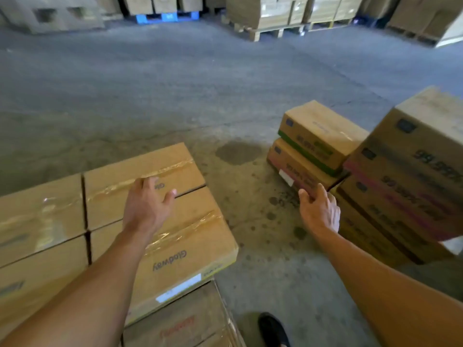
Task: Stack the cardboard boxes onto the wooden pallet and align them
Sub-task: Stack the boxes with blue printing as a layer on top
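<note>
Cardboard boxes (175, 236) tan, taped | left fingers (145, 187) spread | right fingers (322, 194) loose, maybe touching stack (395, 206)

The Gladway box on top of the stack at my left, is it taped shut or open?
Shut. Clear tape runs along the top seam of the Gladway box, and the top lies flat with no flap lifted.

Stained grey concrete floor (175, 83), loaded pallets (275, 18) and a blue pallet (167, 16) far behind
</note>
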